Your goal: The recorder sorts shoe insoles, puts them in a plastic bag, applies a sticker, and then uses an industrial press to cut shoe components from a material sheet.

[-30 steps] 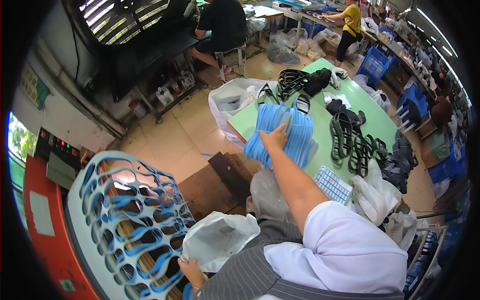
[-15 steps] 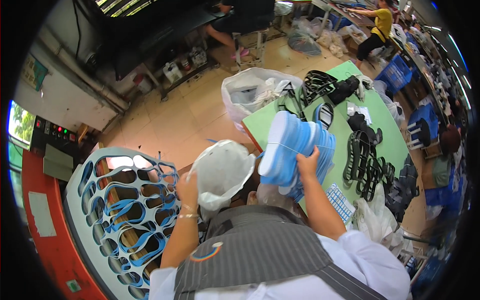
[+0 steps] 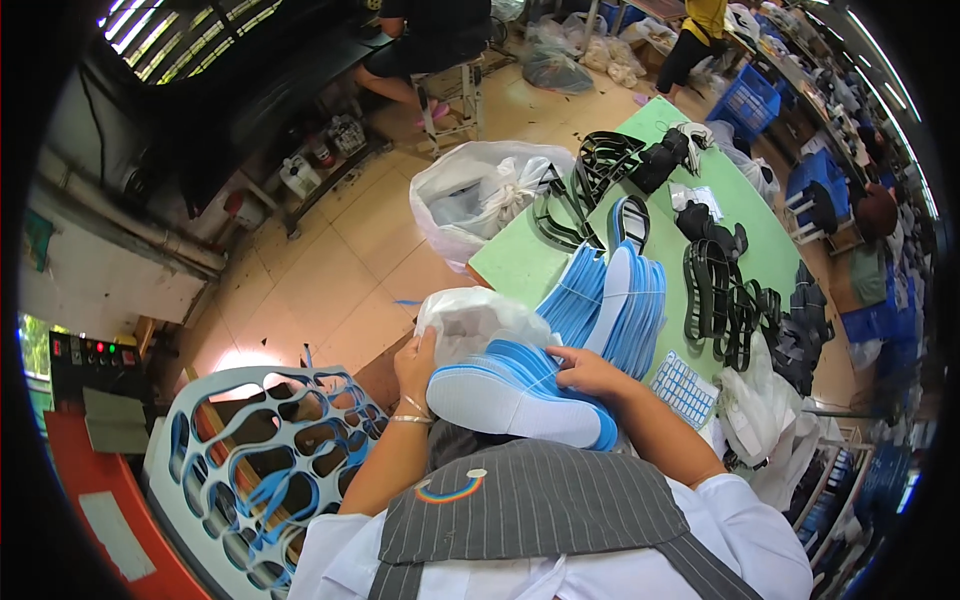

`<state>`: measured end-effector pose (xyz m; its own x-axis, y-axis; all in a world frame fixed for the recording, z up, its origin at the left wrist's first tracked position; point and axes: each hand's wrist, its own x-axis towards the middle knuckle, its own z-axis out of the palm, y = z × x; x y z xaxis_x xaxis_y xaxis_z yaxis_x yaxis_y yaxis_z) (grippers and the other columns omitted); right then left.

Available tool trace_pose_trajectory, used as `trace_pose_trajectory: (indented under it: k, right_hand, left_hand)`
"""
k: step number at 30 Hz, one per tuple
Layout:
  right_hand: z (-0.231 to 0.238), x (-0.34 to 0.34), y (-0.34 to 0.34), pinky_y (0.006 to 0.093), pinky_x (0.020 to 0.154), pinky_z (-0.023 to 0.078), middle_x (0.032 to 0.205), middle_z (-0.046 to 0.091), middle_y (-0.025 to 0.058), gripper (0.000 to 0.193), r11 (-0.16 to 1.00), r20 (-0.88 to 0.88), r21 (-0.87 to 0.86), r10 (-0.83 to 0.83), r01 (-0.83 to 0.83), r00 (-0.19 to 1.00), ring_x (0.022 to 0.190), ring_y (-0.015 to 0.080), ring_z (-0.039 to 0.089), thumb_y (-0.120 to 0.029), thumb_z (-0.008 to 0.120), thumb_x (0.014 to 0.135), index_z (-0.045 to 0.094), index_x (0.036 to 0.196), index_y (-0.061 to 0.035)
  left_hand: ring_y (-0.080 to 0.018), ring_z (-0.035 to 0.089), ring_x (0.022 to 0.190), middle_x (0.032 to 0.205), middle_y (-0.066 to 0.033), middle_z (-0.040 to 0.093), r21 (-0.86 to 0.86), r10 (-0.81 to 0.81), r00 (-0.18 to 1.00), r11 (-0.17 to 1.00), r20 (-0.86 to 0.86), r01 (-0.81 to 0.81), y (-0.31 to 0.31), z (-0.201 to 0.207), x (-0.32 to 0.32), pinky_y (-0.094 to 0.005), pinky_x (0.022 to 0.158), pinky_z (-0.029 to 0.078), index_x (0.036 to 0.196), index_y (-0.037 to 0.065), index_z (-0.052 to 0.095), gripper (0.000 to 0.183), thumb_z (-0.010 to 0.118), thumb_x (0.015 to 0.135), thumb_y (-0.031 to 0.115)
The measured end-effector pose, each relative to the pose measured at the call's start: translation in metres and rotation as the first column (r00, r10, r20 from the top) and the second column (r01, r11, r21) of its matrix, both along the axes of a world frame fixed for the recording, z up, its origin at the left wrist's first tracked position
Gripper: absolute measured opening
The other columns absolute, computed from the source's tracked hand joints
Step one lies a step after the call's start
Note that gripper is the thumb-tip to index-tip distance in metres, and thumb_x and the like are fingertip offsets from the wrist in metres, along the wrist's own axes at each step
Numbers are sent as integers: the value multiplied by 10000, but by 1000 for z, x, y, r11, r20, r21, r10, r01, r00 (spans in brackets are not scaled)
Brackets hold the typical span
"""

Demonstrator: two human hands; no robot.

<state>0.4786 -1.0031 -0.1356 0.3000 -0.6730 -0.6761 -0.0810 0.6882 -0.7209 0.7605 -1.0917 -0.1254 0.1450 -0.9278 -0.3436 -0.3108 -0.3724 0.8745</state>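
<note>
A tied stack of blue-and-white shoe insoles (image 3: 515, 400) lies tilted across my front, bound with a thin string. My right hand (image 3: 590, 372) grips it from the right, fingers closed over its upper side. My left hand (image 3: 415, 360) is closed on the rim of a white plastic bag (image 3: 475, 318), whose mouth opens just behind the stack. The near end of the insoles overlaps the bag's lower part, so how far they reach inside is hidden. More blue-and-white insole bundles (image 3: 625, 305) stand on the green table (image 3: 520, 262) beyond my right hand.
Black sole frames (image 3: 708, 275) and black straps cover parts of the table. A large white sack (image 3: 440, 215) stands on the floor at its left. A perforated blue-white foam sheet (image 3: 175, 490) lies left, beside an orange machine (image 3: 115, 500). A seated person (image 3: 430, 50) is farther off.
My right hand has brought one insole stack from the table leftward and nearer, turning it sideways at the bag. The bag in my left hand has moved slightly right and tilted.
</note>
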Motion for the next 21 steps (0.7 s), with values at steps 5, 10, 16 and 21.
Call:
trace_pose_trajectory:
  k: [5, 10, 16, 21]
  right_hand:
    - [-10, 37, -21, 286, 832, 462, 1055, 642, 144, 609, 986, -82, 81, -137, 144, 987, 928, 195, 603, -151, 615, 697, 539, 1281, 0]
    - [-17, 72, -61, 324, 834, 487, 995, 670, 123, 475, 999, -349, -38, -49, 38, 936, 894, 210, 620, -206, 603, 705, 629, 1146, -31]
    - [-29, 110, -128, 380, 822, 477, 1046, 636, 168, 740, 864, -16, 82, -498, 497, 867, 972, 252, 603, -372, 732, 744, 464, 1328, -6]
    - [-77, 24, -107, 482, 1115, 218, 1457, 284, 271, 1156, 780, -768, -425, -580, 459, 274, 1350, 380, 301, -557, 789, 626, 187, 1478, -60]
  left_hand:
    - [-73, 408, 558, 606, 11, 514, 15, 65, 993, 998, -102, -64, -9, -9, 53, -280, 500, 361, 723, -36, 621, 332, 600, 915, 234]
    - [-95, 437, 597, 634, -46, 528, -136, -287, 948, 943, 139, 305, -25, -18, 59, -299, 536, 379, 699, -37, 561, 331, 579, 924, 206]
    - [-88, 541, 685, 784, -20, 636, 85, -228, 961, 966, -155, 243, -82, -22, 80, -245, 619, 447, 865, -71, 656, 297, 559, 941, 200]
    - [-48, 466, 653, 737, 22, 575, 214, -117, 953, 960, -279, 181, -102, 7, 75, -214, 573, 387, 853, -45, 656, 278, 562, 941, 201]
